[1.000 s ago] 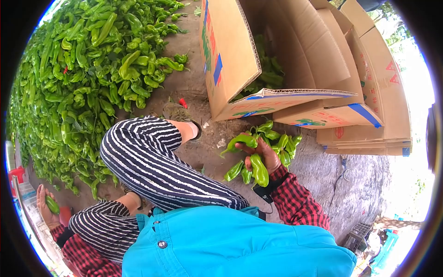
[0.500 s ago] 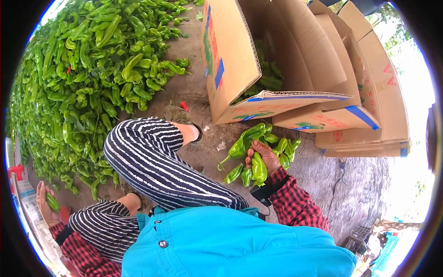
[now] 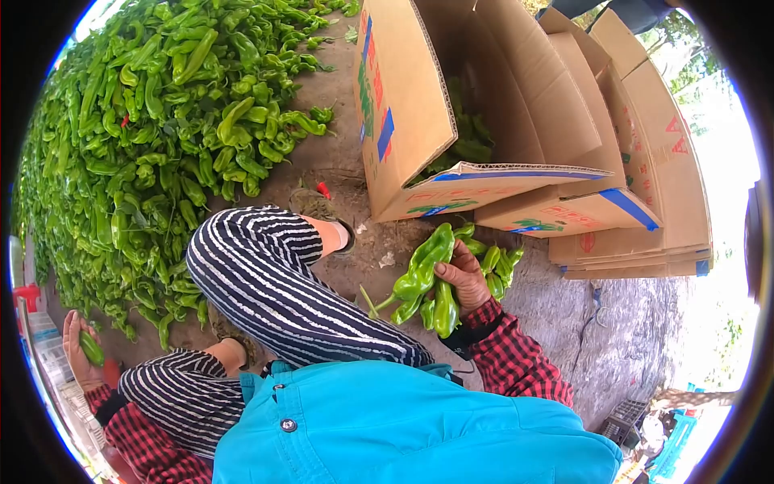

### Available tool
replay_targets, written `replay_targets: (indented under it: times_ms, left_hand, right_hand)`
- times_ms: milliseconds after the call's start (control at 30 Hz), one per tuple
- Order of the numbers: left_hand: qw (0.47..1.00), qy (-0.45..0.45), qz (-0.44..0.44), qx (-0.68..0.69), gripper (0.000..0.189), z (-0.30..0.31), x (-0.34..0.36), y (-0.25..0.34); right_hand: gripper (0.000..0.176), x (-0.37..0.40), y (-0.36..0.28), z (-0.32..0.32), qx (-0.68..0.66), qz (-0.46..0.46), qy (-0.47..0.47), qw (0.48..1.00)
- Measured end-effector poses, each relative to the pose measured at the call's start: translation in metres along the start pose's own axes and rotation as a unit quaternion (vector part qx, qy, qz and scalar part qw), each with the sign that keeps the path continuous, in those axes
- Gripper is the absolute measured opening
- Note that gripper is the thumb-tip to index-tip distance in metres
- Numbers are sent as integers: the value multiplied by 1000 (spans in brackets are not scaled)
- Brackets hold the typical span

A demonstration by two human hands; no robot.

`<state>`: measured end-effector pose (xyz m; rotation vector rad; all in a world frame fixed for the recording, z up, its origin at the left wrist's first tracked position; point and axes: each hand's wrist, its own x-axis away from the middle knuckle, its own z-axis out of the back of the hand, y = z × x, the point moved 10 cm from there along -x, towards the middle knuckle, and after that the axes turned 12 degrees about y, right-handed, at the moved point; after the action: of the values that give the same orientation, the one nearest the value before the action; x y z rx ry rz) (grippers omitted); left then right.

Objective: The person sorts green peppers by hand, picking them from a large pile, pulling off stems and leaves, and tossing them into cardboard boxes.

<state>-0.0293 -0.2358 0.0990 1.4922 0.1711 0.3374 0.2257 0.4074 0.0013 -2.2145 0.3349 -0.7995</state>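
My right hand (image 3: pixel 461 278) is closed round several green peppers (image 3: pixel 419 270), the largest with its long stem pointing down to the left. More loose peppers (image 3: pixel 501 264) lie on the ground just right of that hand. At the far left, my left hand (image 3: pixel 79 348) has a single green pepper (image 3: pixel 92 348) against its palm and fingers, near the lower edge of a big heap of green peppers (image 3: pixel 161 121). An open cardboard box (image 3: pixel 407 105) stands beyond my right hand, with some peppers (image 3: pixel 472 133) inside it.
More cardboard boxes (image 3: pixel 657 161) stand nested to the right of the open one. My bent leg in striped trousers (image 3: pixel 282 282) lies between the heap and my right hand. A dark crate (image 3: pixel 625 419) sits at the lower right, and a small red object (image 3: pixel 323 190) lies on the ground.
My right hand has gathered the large pepper together with others and turned slightly, raising them a little. My left hand has barely moved.
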Motion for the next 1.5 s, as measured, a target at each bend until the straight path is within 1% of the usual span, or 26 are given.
replay_targets:
  times_ms: [133, 167, 233, 367, 433, 500, 567, 633, 700, 767, 800, 867, 900, 967, 1033, 1067, 1100, 1167, 1200, 1233, 1267, 1300, 1367, 1400, 1467, 1500]
  left_hand:
    - [999, 13, 16, 41, 25, -31, 11, 10]
    - [997, -17, 26, 67, 25, -53, 20, 15]
    - [994, -46, 34, 96, 24, -95, 40, 29]
    - [954, -236, 103, 151, 22, -212, 111, 60]
    - [907, -341, 179, 173, 20, -263, 148, 65]
    - [879, -367, 241, 185, 18, -296, 176, 55]
    - [856, -390, 286, 183, 17, -319, 201, 40]
    - [838, -420, 312, 156, 14, -335, 225, 28]
    - [812, -436, 352, 164, 13, -345, 246, 16]
    - [801, -432, 381, 163, 12, -353, 257, -2]
    - [794, -435, 393, 161, 12, -356, 262, -10]
    - [784, -434, 414, 161, 10, -359, 267, -29]
    - [787, -431, 408, 166, 10, -360, 265, -36]
    - [792, -428, 390, 193, 10, -362, 263, -37]
    - [791, -423, 376, 231, 12, -365, 259, -32]
    - [791, -419, 373, 243, 14, -366, 256, -31]
    - [790, -417, 370, 255, 16, -367, 255, -30]
    - [797, -413, 358, 255, 20, -369, 256, -30]
    - [793, -418, 360, 260, 21, -370, 258, -29]
    - [788, -423, 360, 266, 22, -371, 260, -28]
    - [789, -422, 358, 267, 22, -373, 260, -29]
    - [774, -429, 378, 274, 24, -375, 266, -33]
    - [749, -429, 418, 283, 32, -381, 275, -37]
    - [737, -429, 433, 293, 36, -381, 277, -34]
    - [726, -423, 445, 310, 40, -377, 276, -27]
    - [707, -462, 435, 311, 45, -376, 280, -20]
  right_hand:
    - [50, 9, -16, -19, 55, 47, -29, 997]
    - [50, 10, -20, -20, 54, 51, -32, 997]
    - [56, 10, -9, -19, 137, -25, -30, 990]
    - [48, 20, -22, -40, 115, -32, -72, 990]
    - [44, 22, -25, -55, 99, -2, -73, 992]
    - [46, 31, -24, -79, 87, -14, -139, 986]
    - [51, 35, -24, -86, 129, -9, -124, 984]
    - [55, 38, -29, -94, 247, 60, -105, 961]
    - [57, 42, -28, -98, 267, 36, -87, 959]
    - [59, 44, -33, -101, 348, 97, -86, 928]
    - [59, 44, -31, -100, 351, 96, -85, 927]
    - [58, 43, -40, -98, 452, 191, -68, 869]
    - [58, 41, -43, -94, 456, 189, -71, 867]
    - [57, 39, -59, -81, 707, 266, -36, 654]
    - [61, 31, -63, -41, 805, 256, -3, 536]
    - [59, 39, -76, -59, 778, 342, 10, 526]
    - [59, 38, -76, -66, 778, 344, 1, 526]
    - [59, 46, -72, -84, 667, 260, -31, 698]
    - [59, 50, -55, -104, 584, 198, -86, 783]
    - [60, 66, -45, -140, 526, 208, -158, 810]
    - [63, 88, -40, -185, 571, 337, -259, 703]
    - [63, 97, -27, -202, 573, 368, -302, 667]
    - [59, 99, -10, -216, 594, 393, -322, 624]
    - [59, 95, -7, -216, 593, 394, -327, 621]
    - [51, 88, -25, -216, 487, 437, -300, 694]
    - [36, 70, -16, -195, 458, 259, -252, 812]
